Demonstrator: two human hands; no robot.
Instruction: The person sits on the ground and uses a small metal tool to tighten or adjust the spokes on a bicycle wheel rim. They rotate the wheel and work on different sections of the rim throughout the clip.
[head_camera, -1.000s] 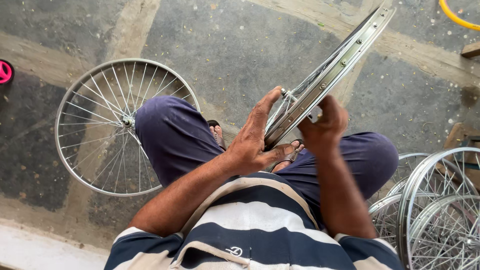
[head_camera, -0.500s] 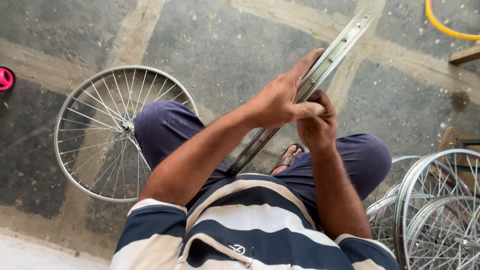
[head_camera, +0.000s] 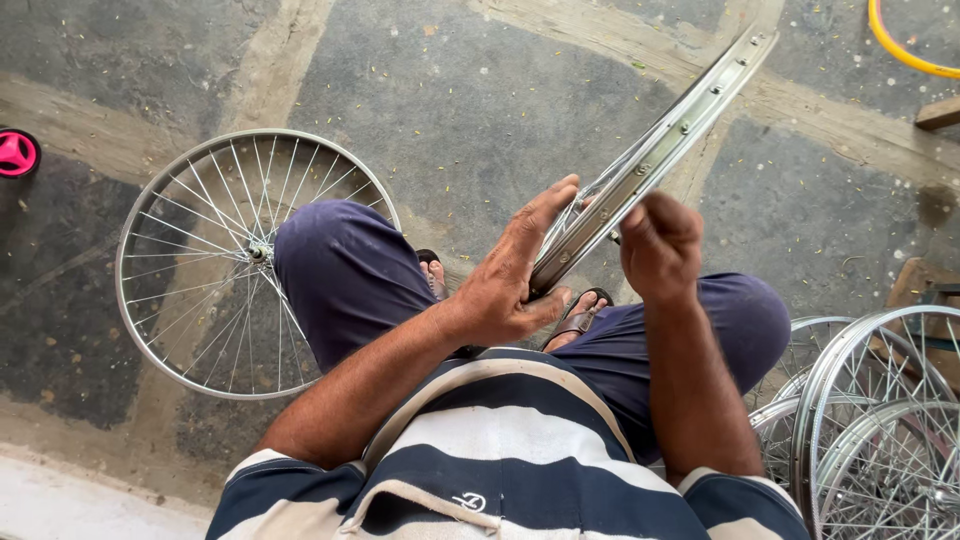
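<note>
Fingers (head_camera: 545, 215) of the left hand (head_camera: 510, 280) lie stretched almost flat along the near face of the wheel rim (head_camera: 650, 150), thumb hooked under its lower edge, so the hand cups the rim w/o closing round it; right hand (head_camera: 660, 245) is curled into a loose fist at the rim's far side, fingertips hidden, so can't tell what it pinches, if anything. Going big to small: stone-slab floor (head_camera: 450, 90) w/ pale mortar seams takes up most of the view, open ahead of the knees and top left. Rim runs edge-on, tilted from between the knees up toward top right, upper end nearly at the frame edge; spokes barely show behind it. Spoked wheel (head_camera: 195, 265) lies flat on the floor at left, its right side tucked under the left thigh, so little room that way. Stack of wheels (head_camera: 880, 420) at lower right crowds the right knee, cut off by the frame. Sandalled feet (head_camera: 585, 310) sit under the rim, mostly covered by the hands. Smaller bits at the margins: yellow hoop (head_camera: 905, 45) top right, wood piece (head_camera: 940, 112) just below it, pink disc (head_camera: 15, 152) at far left, all cut off.
</note>
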